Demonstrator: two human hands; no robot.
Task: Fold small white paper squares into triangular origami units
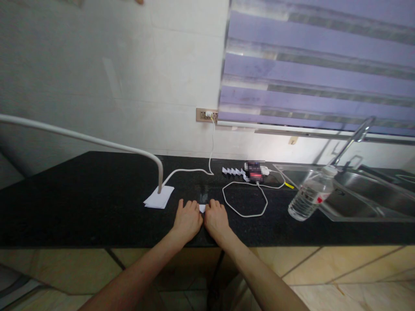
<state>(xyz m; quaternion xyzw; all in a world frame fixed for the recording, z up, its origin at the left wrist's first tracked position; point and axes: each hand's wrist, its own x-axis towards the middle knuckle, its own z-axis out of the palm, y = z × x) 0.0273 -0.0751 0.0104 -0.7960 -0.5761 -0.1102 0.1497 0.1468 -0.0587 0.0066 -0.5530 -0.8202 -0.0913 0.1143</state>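
A small piece of white paper (202,208) lies on the black countertop, most of it hidden under my fingers. My left hand (188,221) grips its left side, fingers curled and knuckles up. From the right, my right hand (216,219) closes on the other side, and the two hands almost touch. To the left of my left hand rests a stack of white paper sheets (158,199). Beyond my right hand stands a row of small folded white paper pieces (233,171), beside a blurred-out phone-like device (255,171).
A white lamp-like arm (97,140) reaches in from the left, ending over the paper stack. A white cable (244,215) loops on the counter. A water bottle (309,196) stands before the steel sink (353,216) with its faucet (353,140). A wall socket (202,115) holds a plug.
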